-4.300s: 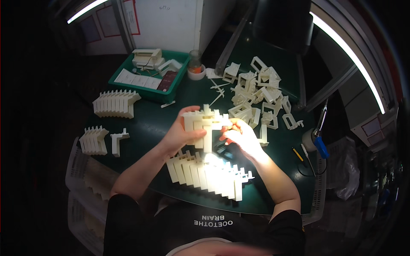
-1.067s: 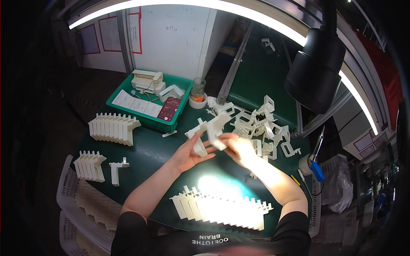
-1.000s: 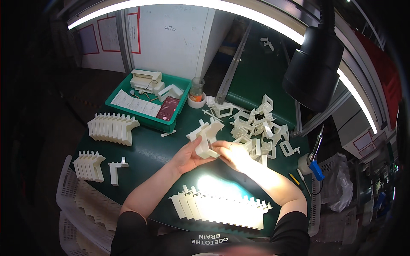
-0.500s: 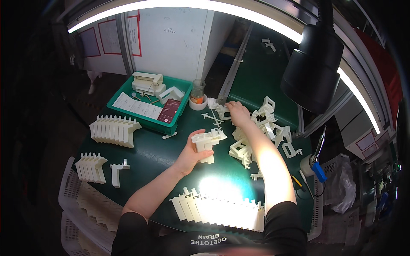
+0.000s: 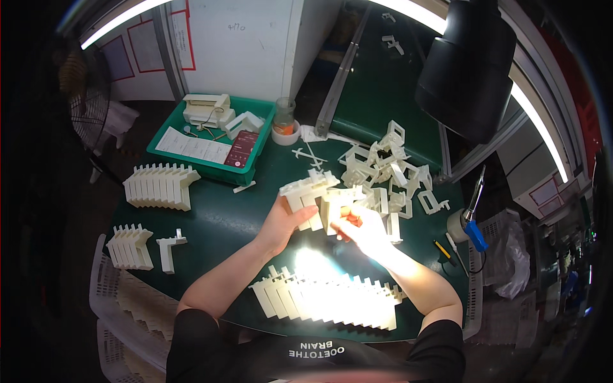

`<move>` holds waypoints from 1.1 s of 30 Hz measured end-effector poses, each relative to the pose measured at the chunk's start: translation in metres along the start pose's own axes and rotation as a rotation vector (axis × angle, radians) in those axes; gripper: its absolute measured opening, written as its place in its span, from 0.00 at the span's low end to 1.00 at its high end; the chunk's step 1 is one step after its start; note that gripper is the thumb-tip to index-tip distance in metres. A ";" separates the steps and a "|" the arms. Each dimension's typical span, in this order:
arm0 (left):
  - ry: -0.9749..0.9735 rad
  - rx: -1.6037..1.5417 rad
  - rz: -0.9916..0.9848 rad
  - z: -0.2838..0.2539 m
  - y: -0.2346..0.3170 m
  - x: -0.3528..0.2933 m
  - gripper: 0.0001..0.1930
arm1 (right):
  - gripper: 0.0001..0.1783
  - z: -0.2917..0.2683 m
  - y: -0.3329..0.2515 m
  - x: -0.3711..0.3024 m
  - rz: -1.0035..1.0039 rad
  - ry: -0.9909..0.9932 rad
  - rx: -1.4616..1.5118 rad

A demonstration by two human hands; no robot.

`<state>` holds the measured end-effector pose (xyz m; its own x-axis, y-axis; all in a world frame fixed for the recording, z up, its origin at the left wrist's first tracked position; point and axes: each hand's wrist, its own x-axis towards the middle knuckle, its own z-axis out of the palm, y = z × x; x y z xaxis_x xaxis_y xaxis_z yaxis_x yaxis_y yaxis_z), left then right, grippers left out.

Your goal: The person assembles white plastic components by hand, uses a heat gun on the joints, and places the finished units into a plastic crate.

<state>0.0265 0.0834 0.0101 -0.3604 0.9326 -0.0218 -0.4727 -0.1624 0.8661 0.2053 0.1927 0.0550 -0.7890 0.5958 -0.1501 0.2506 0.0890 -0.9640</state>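
My left hand (image 5: 277, 227) is closed round a few white plastic brackets (image 5: 300, 193) held together, thumb across their front. Close beside them, at their right, my right hand (image 5: 361, 230) pinches another white plastic bracket (image 5: 333, 205). Whether it touches those in the left hand, I cannot tell. Just beyond my right hand lies a loose pile of white plastic brackets (image 5: 397, 171). A long row of similar upright brackets (image 5: 294, 305) stands near the front edge, partly washed out by the bright light.
A green tray (image 5: 263, 143) holds white parts, paper and a phone. Nearby stands a glass jar (image 5: 285, 115). Two bracket rows (image 5: 159, 186) (image 5: 128, 247) stand left; a soldering iron (image 5: 476, 195) sits right. A black lamp (image 5: 463, 83) overhangs the bench (image 5: 211, 223).
My right hand has come back from the far parts to beside my left hand, now with a bracket in its fingers. The whole view has shifted slightly.
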 end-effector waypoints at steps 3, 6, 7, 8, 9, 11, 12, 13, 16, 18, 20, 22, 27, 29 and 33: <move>-0.157 0.003 -0.175 0.012 0.003 -0.006 0.33 | 0.10 0.004 0.010 -0.025 -0.011 0.006 0.055; -0.221 0.096 -0.249 0.010 0.003 -0.009 0.33 | 0.10 0.000 0.016 -0.032 0.012 -0.013 0.036; -0.220 0.100 -0.250 0.011 0.002 -0.009 0.33 | 0.10 -0.002 0.019 -0.033 0.044 -0.013 0.026; -0.230 0.087 -0.247 0.012 -0.001 -0.010 0.31 | 0.10 -0.003 0.021 -0.034 0.076 -0.014 0.016; -0.240 0.073 -0.244 0.012 -0.002 -0.010 0.30 | 0.10 -0.003 0.021 -0.036 0.072 -0.016 0.018; -0.228 0.104 -0.263 0.014 -0.005 -0.012 0.30 | 0.10 -0.002 0.022 -0.040 0.043 -0.035 0.086; -0.219 0.130 -0.282 0.014 -0.006 -0.013 0.31 | 0.10 -0.003 0.022 -0.040 0.041 -0.036 0.090; -0.216 0.134 -0.282 0.014 -0.008 -0.013 0.31 | 0.10 -0.003 0.023 -0.039 0.033 -0.056 0.084; -0.205 0.171 -0.300 0.016 -0.010 -0.013 0.31 | 0.10 -0.005 0.029 -0.038 0.009 -0.077 0.107; -0.228 0.132 -0.316 0.021 -0.006 -0.014 0.32 | 0.10 -0.007 0.031 -0.039 -0.007 -0.076 0.134; -0.224 0.136 -0.314 0.022 -0.007 -0.013 0.32 | 0.10 -0.008 0.031 -0.039 0.005 -0.078 0.125; -0.221 0.139 -0.314 0.022 -0.008 -0.013 0.32 | 0.09 -0.008 0.032 -0.039 0.007 -0.076 0.123; -0.216 0.140 -0.342 0.023 -0.009 -0.012 0.32 | 0.08 -0.008 0.034 -0.040 -0.024 -0.072 0.161; -0.217 0.135 -0.347 0.024 -0.009 -0.011 0.32 | 0.08 -0.009 0.035 -0.040 -0.019 -0.071 0.153; -0.211 0.131 -0.348 0.028 -0.005 -0.013 0.31 | 0.08 -0.010 0.036 -0.041 -0.033 -0.076 0.166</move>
<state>0.0562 0.0814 0.0202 -0.0184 0.9724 -0.2327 -0.4255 0.2030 0.8819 0.2524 0.1796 0.0286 -0.8368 0.5325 -0.1273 0.1322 -0.0291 -0.9908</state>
